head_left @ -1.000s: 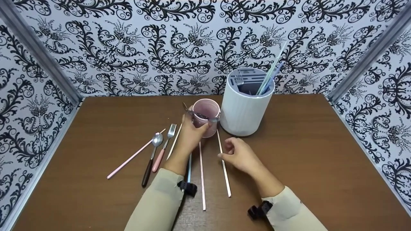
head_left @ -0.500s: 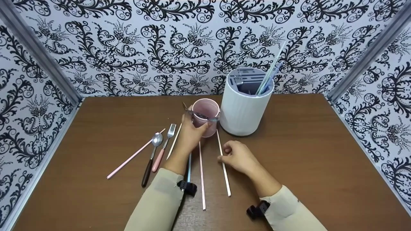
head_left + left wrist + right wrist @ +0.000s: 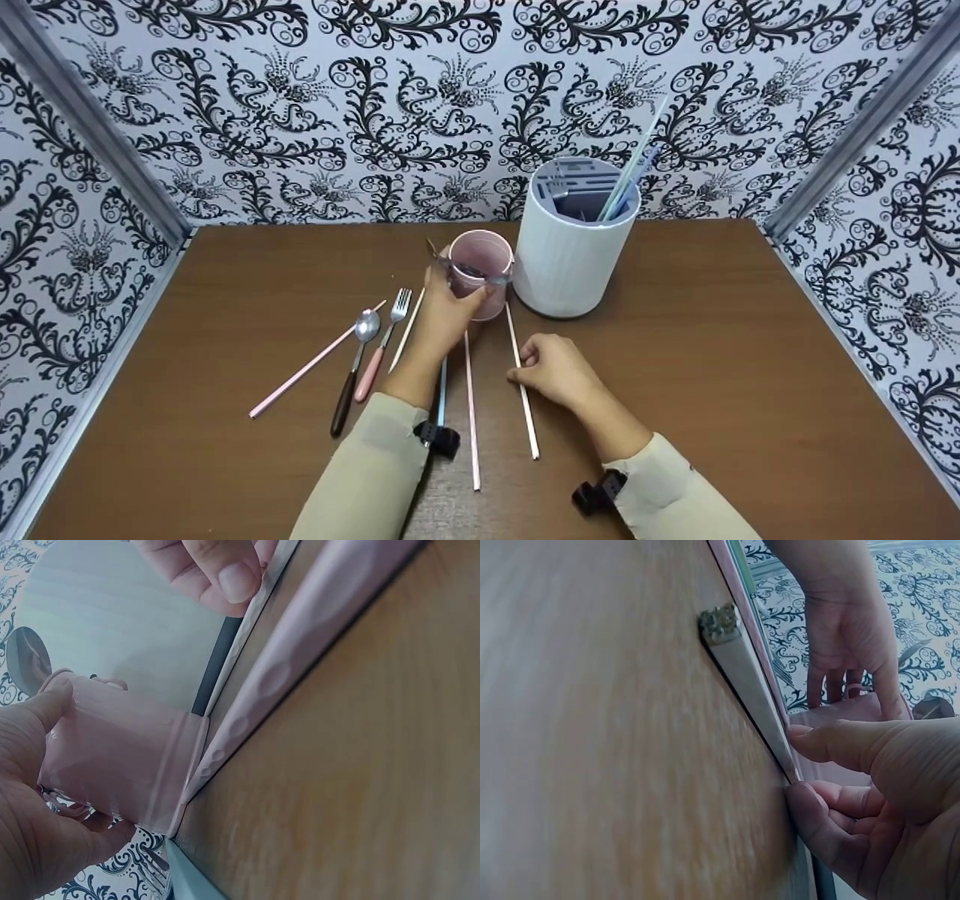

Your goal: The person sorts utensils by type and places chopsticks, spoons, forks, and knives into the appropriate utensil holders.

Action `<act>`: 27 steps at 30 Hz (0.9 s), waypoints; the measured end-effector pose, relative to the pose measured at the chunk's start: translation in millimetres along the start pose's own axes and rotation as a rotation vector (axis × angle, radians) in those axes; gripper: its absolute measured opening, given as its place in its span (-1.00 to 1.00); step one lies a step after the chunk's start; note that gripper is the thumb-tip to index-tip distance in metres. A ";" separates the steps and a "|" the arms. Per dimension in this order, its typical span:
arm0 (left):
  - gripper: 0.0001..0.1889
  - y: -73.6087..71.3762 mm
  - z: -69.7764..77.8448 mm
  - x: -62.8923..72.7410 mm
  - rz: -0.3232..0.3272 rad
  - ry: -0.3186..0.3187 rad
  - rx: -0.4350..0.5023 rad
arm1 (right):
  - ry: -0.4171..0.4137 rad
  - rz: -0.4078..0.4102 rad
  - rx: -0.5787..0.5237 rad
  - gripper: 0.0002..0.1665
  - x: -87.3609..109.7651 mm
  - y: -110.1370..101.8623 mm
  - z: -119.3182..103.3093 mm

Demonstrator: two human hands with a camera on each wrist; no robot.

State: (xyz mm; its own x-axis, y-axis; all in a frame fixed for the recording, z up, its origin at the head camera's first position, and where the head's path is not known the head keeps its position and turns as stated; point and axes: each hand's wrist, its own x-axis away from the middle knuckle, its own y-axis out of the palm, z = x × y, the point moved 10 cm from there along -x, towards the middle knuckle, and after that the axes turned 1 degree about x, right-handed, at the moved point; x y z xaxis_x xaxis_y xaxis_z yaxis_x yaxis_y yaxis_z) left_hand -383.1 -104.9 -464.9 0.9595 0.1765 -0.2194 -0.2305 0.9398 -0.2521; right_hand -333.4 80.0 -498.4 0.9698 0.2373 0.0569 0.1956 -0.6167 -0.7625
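My left hand (image 3: 442, 315) grips a pink cup (image 3: 491, 306) that stands upright on the table. Metal cutlery shows at the cup's rim; in the left wrist view one piece has a spoon's bowl (image 3: 28, 660). My right hand (image 3: 561, 369) pinches a pale chopstick (image 3: 529, 427) between thumb and fingertips, near its middle, while the chopstick lies on the table. A pink chopstick (image 3: 472, 420) lies just left of it. Under the left forearm, a blue chopstick (image 3: 442, 394) is partly hidden.
A white utensil holder (image 3: 574, 262) stands behind the right hand, with pale green and blue sticks (image 3: 634, 169) in it. To the left lie a fork (image 3: 371, 371), a spoon (image 3: 345, 397), another pale chopstick (image 3: 407, 330) and another pink one (image 3: 300, 375). Patterned walls enclose the table.
My right hand has moved slightly toward me along the pale chopstick, and its thumb and fingertips have closed on it. The left hand and the cup have stayed put.
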 end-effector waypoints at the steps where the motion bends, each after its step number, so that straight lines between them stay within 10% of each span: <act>1: -0.11 -0.1 -0.1 0.0 0.001 0.000 0.000 | -0.001 0.001 0.003 -0.75 -0.3 0.3 0.2; 27: -0.09 -1.0 -1.0 -0.4 0.004 -0.010 -0.033 | 0.051 -0.014 0.155 -0.77 -1.0 -2.0 5.3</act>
State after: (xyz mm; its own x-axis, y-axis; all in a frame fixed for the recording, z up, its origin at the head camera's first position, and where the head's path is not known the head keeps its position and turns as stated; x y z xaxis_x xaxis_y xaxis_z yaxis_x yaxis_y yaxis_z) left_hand -383.5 -106.2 -465.5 0.9602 0.1830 -0.2112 -0.2391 0.9290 -0.2825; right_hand -335.5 85.0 -500.4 0.9739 0.2045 0.0981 0.1884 -0.4889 -0.8517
